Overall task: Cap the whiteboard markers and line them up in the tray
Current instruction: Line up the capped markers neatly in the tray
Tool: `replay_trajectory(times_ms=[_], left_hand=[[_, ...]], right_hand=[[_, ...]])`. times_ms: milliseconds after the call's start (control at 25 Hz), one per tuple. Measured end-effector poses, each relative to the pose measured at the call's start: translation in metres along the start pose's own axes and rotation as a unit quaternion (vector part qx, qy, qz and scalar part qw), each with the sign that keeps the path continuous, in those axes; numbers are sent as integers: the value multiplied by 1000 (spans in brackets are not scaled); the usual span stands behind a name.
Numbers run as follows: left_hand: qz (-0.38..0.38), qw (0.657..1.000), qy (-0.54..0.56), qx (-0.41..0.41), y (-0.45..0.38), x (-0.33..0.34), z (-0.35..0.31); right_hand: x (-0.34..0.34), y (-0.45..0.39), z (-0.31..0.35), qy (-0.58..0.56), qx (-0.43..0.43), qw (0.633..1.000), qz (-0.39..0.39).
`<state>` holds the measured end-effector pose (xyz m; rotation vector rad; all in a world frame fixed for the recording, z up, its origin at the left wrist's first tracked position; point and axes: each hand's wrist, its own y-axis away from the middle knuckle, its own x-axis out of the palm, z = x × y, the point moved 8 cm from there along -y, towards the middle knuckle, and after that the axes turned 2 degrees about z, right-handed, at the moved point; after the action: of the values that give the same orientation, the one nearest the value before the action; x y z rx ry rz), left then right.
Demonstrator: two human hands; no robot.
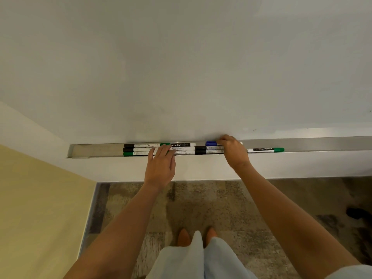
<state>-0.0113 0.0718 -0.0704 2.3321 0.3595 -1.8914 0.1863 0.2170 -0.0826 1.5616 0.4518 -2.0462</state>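
Note:
A long metal tray runs under the whiteboard. Several capped markers lie lengthwise in it. On the left are two black-capped markers and a green-capped one; another green-capped marker lies at the back. My left hand rests flat with its fingertips on these. To the right lie two black-capped markers and a blue-capped marker. My right hand covers their right ends, fingers curled over the blue one. A lone green-capped marker lies further right.
A beige wall stands at the left. Below is patterned carpet, with my feet and pale trousers. A dark object sits on the floor at the right edge.

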Motion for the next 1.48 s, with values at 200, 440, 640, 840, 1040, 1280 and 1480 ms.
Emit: replay_trajectory(times_ms=[200, 440, 640, 840, 1040, 1280, 1480], left_hand=[[1, 1000, -2, 1, 2, 0, 3], [4, 1000, -10, 4, 1, -2, 5], [13, 1000, -17, 3, -4, -3, 7], [15, 1000, -20, 8, -5, -4, 1], [22, 999, -23, 9, -6, -1, -7], [12, 1000, -10, 22, -11, 0, -26], [17, 999, 8, 45, -19, 2, -53]], right_hand=[[1, -2, 14, -13, -19, 1000, -6], [5, -4, 27, -26, -31, 999, -16], [5, -4, 37, -47, -45, 997, -37], [-3, 1, 36, -60, -50, 994, -77], [-22, 43, -35, -58, 87, 974, -199], [-14, 81, -106, -25, 148, 979, -140], [-28, 59, -110, -47, 65, 993, -86]])
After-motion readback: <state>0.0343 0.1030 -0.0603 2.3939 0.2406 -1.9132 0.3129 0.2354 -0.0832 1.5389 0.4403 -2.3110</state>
